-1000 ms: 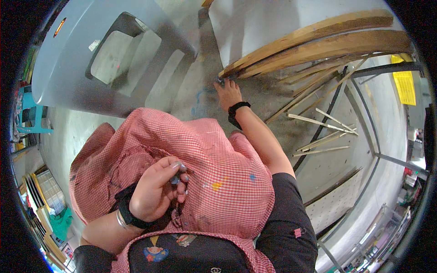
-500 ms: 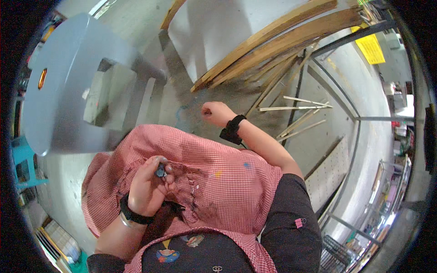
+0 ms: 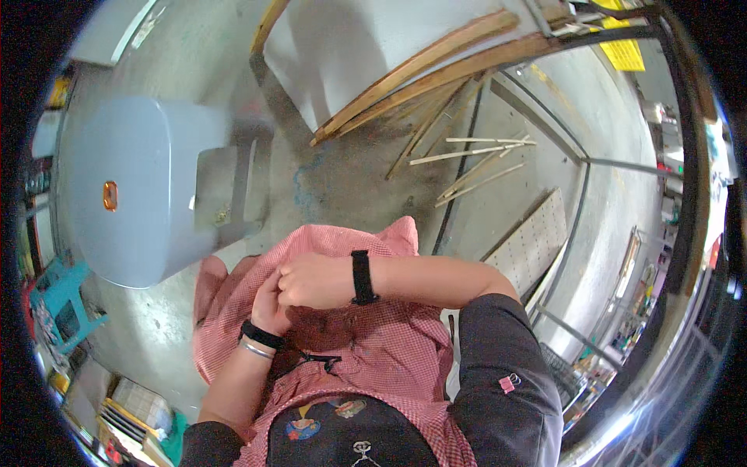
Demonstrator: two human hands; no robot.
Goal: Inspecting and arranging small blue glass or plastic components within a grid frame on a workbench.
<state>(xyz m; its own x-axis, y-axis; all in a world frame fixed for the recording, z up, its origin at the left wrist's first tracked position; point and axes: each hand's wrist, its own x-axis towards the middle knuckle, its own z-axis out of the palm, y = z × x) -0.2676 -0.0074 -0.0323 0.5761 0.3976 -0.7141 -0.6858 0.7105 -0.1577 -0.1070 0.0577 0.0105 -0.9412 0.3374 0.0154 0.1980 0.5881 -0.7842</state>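
1. The red checked cloth lies bunched across the person's lap, its upper edge reaching toward the concrete floor.
2. The left hand rests on the cloth with fingers curled — it seems to pinch the fabric, though the right hand hides most of the grip.
3. The right hand is closed into a loose fist on the cloth, touching the left hand; what lies inside it cannot be told.
4. A black band circles the right wrist, a black band and a silver bangle the left.
5. A grey plastic stool stands just beside the cloth — wooden strips lie further off on the floor.
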